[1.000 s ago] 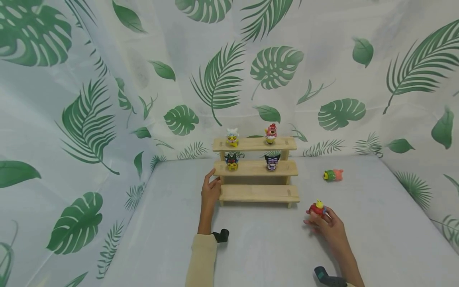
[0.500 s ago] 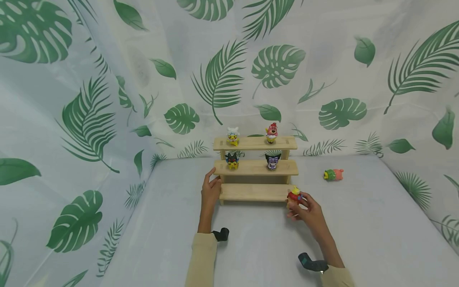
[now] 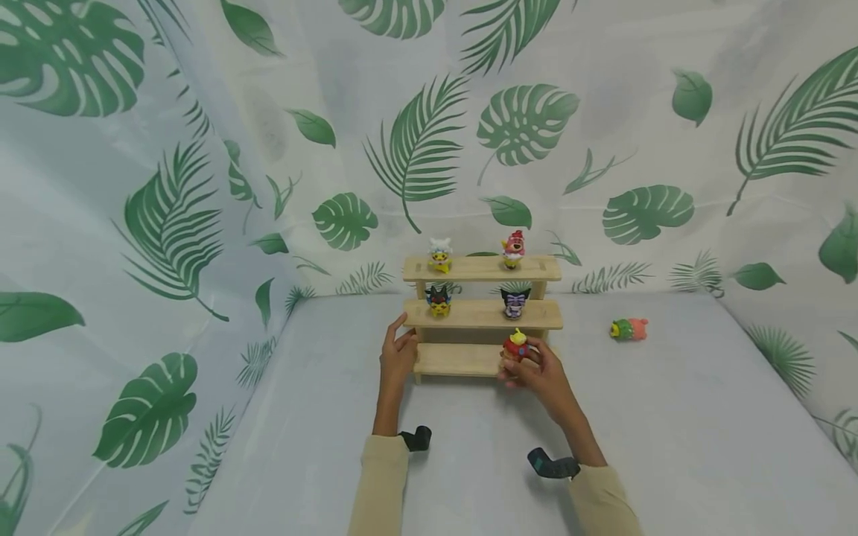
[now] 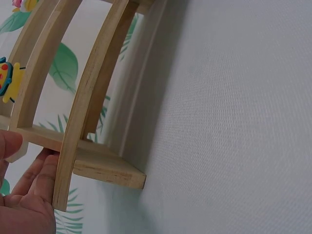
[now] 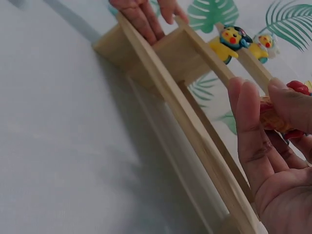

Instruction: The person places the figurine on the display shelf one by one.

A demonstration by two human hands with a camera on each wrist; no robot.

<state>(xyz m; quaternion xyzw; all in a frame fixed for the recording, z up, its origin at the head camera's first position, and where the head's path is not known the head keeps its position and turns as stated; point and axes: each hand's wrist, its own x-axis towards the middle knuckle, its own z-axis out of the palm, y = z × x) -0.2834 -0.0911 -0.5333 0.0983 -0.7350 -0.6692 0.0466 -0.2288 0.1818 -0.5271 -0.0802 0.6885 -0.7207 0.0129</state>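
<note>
Red toy figure (image 3: pixel 516 345) pinched in right hand (image 3: pixel 536 370); left hand (image 3: pixel 398 356) grips wooden shelf (image 3: pixel 456 359).

Head view looks down; wrist views closely share the wooden shelf (image 3: pixel 482 316).

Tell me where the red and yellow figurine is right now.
In the head view the red and yellow figurine is pinched in the right hand at the right part of the wooden shelf's bottom step, below the purple figurine.

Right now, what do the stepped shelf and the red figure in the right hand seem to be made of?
Stepped shelf: pale unfinished-looking wood, with visible grain and matte surface. Red figure: probably moulded plastic or vinyl, with smooth bright colours; too small to be sure.
</note>
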